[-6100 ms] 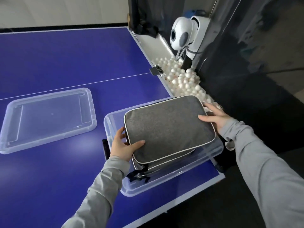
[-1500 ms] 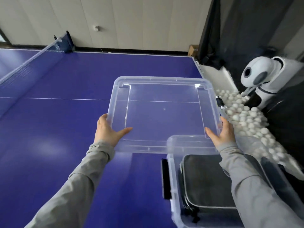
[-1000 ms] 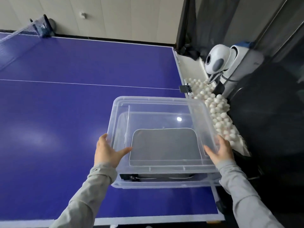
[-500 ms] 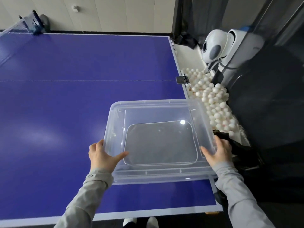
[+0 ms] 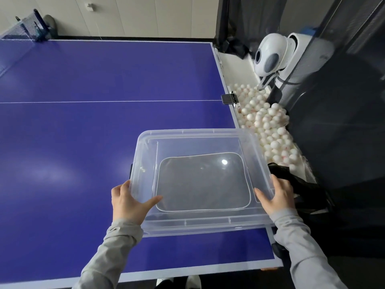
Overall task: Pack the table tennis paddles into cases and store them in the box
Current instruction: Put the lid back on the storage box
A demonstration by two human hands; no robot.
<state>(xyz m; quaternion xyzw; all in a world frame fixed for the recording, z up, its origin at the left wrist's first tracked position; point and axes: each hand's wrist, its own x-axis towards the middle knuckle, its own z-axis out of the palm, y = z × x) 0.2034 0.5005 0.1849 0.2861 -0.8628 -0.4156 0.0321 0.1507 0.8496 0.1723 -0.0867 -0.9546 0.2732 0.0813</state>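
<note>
A clear plastic lid (image 5: 208, 135) lies on top of the clear storage box (image 5: 187, 232) at the table's near right corner. Through the lid I see a grey paddle case (image 5: 202, 182) with white piping lying flat inside. My left hand (image 5: 129, 202) grips the lid's left edge, thumb on top and fingers down the side. My right hand (image 5: 278, 197) holds the right edge the same way. A black latch (image 5: 131, 168) shows on the box's left side. No paddles are visible.
The blue table tennis table (image 5: 83, 132) stretches left and away, with its net (image 5: 25, 28) at the far left. Off the right edge, a tray holds several white balls (image 5: 268, 126) beneath a white ball machine (image 5: 268, 57). Black netting (image 5: 302, 190) hangs beside my right hand.
Both hands carried the lid from the table over the box and lowered it. It now sits lower and flatter on the box than half a second ago.
</note>
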